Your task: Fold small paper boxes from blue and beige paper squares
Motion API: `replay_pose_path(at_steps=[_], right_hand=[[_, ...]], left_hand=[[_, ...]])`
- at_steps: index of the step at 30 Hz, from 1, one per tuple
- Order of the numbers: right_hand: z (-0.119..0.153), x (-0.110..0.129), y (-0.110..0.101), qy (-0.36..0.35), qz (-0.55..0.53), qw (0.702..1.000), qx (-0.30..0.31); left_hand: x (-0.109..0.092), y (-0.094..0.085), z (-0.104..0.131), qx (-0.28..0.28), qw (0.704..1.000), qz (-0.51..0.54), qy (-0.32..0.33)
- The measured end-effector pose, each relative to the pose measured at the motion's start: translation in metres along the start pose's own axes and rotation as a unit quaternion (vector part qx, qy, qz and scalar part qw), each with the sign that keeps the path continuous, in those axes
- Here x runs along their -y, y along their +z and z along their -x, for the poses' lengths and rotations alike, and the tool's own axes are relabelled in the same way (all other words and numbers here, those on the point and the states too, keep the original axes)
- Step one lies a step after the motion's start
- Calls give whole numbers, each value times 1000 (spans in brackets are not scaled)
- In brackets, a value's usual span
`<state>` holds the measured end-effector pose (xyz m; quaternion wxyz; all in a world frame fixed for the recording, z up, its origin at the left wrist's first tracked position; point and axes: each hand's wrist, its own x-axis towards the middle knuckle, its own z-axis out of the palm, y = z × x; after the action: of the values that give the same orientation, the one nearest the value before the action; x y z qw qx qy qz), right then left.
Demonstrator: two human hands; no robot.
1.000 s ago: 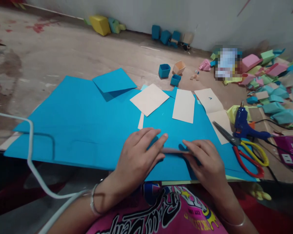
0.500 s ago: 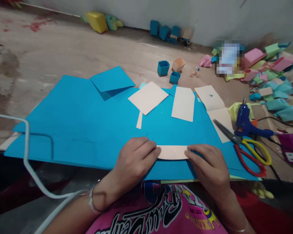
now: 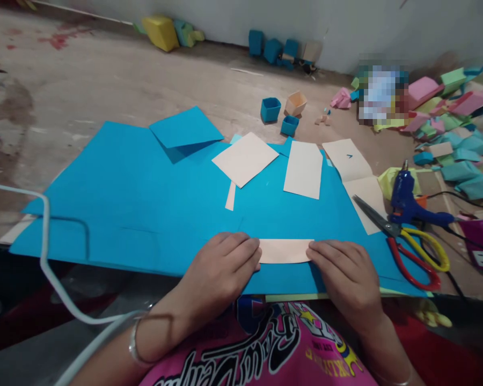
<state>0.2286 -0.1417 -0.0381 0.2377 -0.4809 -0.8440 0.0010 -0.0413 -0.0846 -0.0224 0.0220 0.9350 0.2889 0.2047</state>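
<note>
A: Hands?
B: Left hand (image 3: 225, 268): fingers together, pinching left end of the peach strip (image 3: 284, 251). Right hand (image 3: 346, 273): same grip, right end. Thumbs mostly hidden.
A: Strip where?
B: Between the hands, over the blue sheet (image 3: 116, 198), close to the desk's (image 3: 116, 75) near edge. Long side runs roughly along that edge.
A: Next out?
B: Beyond the strip, on the blue: tilted peach square (image 3: 245, 160), narrow peach scrap (image 3: 230, 197) poking out toward the near edge, cream card (image 3: 304, 170) to the right. Folded blue paper (image 3: 185, 127) at the sheet's far side.
A: Right side?
B: Open scissors (image 3: 392, 229), red and yellow handles, blades over the creased paper (image 3: 358, 171). Blue glue gun (image 3: 406, 198) just beside. Paper pile (image 3: 459, 134) toward the desk's far right corner.
A: Far part?
B: Two open blue boxes (image 3: 270, 110) and one peach box (image 3: 295, 103) past the sheet. Yellow box (image 3: 160, 33) at the far edge, by the wall.
</note>
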Motion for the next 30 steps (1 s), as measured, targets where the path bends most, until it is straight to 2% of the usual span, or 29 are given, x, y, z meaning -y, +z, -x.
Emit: replay_pose_path(at_steps=[6, 12, 15, 17, 24, 28, 30], right_hand=[[-5, 3, -1, 24, -36, 999, -21], [-9, 10, -8, 90, -95, 991, -25], [-9, 9, -11, 112, -89, 989, -36], [-11, 7, -14, 103, -81, 991, -33], [-32, 11, -18, -2, -72, 997, 24], [-41, 16, -15, -34, -77, 995, 51], [-42, 15, -14, -15, -115, 992, 54]], left_hand=[[-1, 0, -6, 20, 999, 26, -36], [-3, 0, -12, -25, 993, 86, -74], [-3, 0, -15, -22, 991, 105, -84], [-4, -1, -21, -12, 992, 102, -73], [-18, -1, -45, 59, 997, 39, -40], [-21, -2, -50, 86, 993, 42, -75], [-19, -4, -50, 103, 988, 59, -102]])
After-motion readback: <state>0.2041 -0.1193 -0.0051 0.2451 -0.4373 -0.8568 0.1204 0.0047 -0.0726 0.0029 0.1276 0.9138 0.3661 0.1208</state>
